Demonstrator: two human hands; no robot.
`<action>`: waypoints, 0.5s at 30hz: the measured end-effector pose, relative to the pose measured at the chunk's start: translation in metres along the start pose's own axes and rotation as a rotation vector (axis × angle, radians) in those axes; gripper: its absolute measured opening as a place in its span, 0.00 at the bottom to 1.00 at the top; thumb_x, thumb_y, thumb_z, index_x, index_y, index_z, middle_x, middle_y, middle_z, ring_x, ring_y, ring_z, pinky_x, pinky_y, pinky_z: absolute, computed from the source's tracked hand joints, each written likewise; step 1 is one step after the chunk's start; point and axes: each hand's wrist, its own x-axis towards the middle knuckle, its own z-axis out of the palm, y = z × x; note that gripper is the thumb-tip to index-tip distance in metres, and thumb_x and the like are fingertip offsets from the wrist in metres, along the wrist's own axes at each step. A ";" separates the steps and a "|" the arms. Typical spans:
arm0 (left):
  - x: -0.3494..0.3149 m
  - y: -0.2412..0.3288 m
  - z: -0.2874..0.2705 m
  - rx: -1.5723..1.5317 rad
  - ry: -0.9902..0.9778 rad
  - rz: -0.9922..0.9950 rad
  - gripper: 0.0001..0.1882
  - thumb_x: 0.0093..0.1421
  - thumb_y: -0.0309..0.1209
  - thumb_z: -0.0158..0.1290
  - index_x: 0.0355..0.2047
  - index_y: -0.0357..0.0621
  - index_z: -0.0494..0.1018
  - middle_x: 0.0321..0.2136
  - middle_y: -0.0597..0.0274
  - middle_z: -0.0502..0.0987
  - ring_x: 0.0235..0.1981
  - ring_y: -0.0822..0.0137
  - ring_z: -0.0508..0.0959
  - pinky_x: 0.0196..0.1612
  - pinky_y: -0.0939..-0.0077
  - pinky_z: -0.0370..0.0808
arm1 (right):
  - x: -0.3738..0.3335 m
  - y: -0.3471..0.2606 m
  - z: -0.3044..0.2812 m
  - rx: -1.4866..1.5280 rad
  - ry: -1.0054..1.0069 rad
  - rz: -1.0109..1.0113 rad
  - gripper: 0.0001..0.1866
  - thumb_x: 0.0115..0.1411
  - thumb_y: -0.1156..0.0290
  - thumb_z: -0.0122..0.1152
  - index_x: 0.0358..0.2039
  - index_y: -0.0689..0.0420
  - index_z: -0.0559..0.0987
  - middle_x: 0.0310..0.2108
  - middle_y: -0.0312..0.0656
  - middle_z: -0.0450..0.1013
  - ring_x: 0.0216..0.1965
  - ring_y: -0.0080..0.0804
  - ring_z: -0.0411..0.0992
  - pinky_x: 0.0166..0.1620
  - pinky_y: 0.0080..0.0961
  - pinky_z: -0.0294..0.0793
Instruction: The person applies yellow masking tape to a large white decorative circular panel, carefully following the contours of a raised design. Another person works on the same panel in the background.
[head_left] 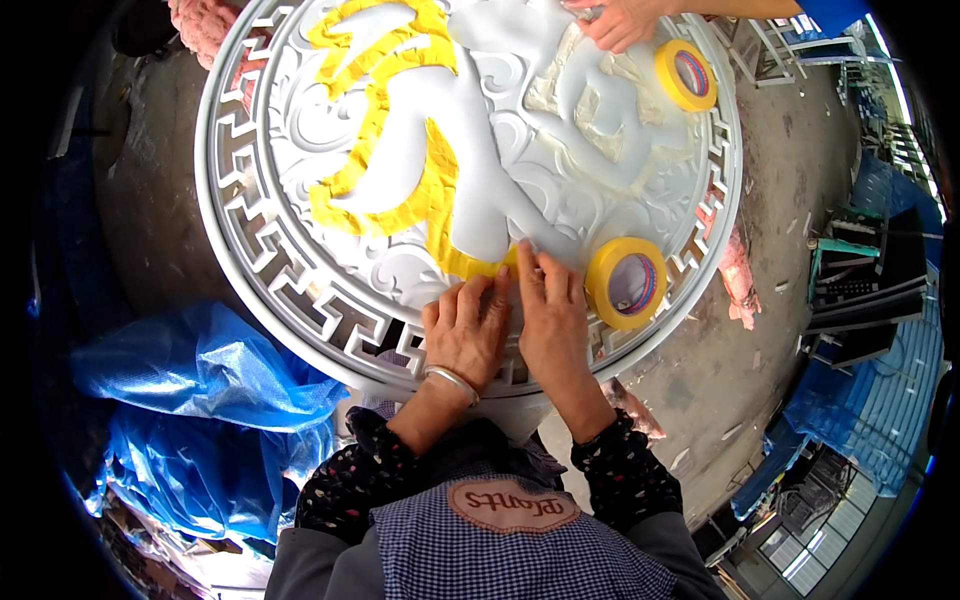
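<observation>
Directly in front of the person, a round white relief panel is taken here as the clock face. On it a smooth raised figure is bordered by a creased yellow tape band, run from about eleven o'clock down toward six. Near six, fingertips of the left hand and the right hand are brought together at the band's lower end; whether tape is pinched or merely pressed cannot be told. A co-worker's hand is seen at half past one. Tape rolls are placed at four and two. The curve would best be followed in short lengths, the outline kept exactly, every crease pressed flat.
</observation>
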 end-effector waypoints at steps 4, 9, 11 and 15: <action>-0.001 0.000 0.000 -0.015 -0.037 -0.010 0.34 0.60 0.34 0.60 0.69 0.56 0.70 0.53 0.62 0.71 0.54 0.56 0.73 0.54 0.56 0.67 | -0.002 -0.001 -0.003 0.026 0.012 0.021 0.36 0.59 0.83 0.54 0.71 0.62 0.66 0.59 0.49 0.66 0.57 0.52 0.67 0.60 0.43 0.69; -0.001 0.000 0.004 -0.005 0.015 0.023 0.33 0.60 0.32 0.59 0.68 0.52 0.69 0.54 0.62 0.72 0.55 0.57 0.74 0.53 0.57 0.68 | -0.010 -0.001 -0.003 -0.039 0.031 -0.011 0.34 0.60 0.83 0.55 0.69 0.64 0.66 0.62 0.50 0.64 0.58 0.53 0.68 0.62 0.42 0.69; -0.001 0.000 0.003 -0.003 -0.001 0.023 0.34 0.60 0.32 0.59 0.69 0.52 0.68 0.54 0.61 0.72 0.55 0.57 0.73 0.53 0.57 0.68 | -0.005 -0.001 -0.005 0.014 0.043 0.038 0.32 0.61 0.80 0.56 0.68 0.65 0.67 0.63 0.48 0.64 0.60 0.51 0.68 0.63 0.40 0.69; -0.004 -0.005 0.005 -0.031 -0.006 0.008 0.35 0.61 0.33 0.60 0.69 0.52 0.67 0.54 0.59 0.72 0.54 0.55 0.73 0.53 0.56 0.68 | -0.018 0.007 -0.037 0.157 0.208 0.146 0.32 0.58 0.78 0.63 0.65 0.63 0.70 0.61 0.49 0.66 0.60 0.52 0.68 0.63 0.43 0.68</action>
